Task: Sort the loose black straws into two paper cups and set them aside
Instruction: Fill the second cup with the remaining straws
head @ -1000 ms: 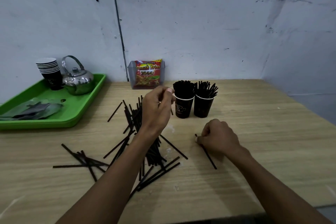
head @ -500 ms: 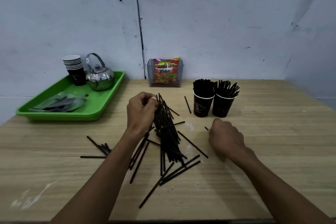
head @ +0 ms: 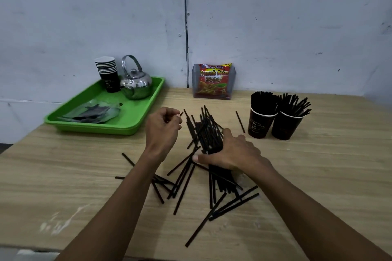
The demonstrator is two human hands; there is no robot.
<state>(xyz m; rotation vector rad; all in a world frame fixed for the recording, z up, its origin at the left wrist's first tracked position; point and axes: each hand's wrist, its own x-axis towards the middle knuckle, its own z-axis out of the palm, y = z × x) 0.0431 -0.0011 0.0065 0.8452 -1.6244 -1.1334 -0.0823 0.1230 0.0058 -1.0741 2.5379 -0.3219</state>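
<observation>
Loose black straws [head: 212, 188] lie scattered and piled in the middle of the wooden table [head: 328, 176]. My right hand [head: 231, 154] grips a bundle of these straws [head: 206, 133] at the pile's middle, thumb on top and fingers curled under. To the left of the pile my left hand [head: 163, 129] is raised with its fingers curled, pinching one straw whose tip shows at the fingertips. Two black paper cups, the left cup [head: 261, 126] and the right cup [head: 286, 128], stand side by side at the right, both packed with upright straws. A single straw [head: 240, 122] lies just left of the cups.
A green tray [head: 110, 130] at the back left holds a steel kettle [head: 136, 86], a stack of paper cups [head: 108, 74] and plastic-wrapped items [head: 93, 111]. A snack packet in a clear holder [head: 214, 80] stands against the wall. The table's front edge runs along the bottom.
My right hand has moved left from the table onto the pile and taken hold of a bundle. My left hand has drawn slightly away from the pile. The view has shifted left.
</observation>
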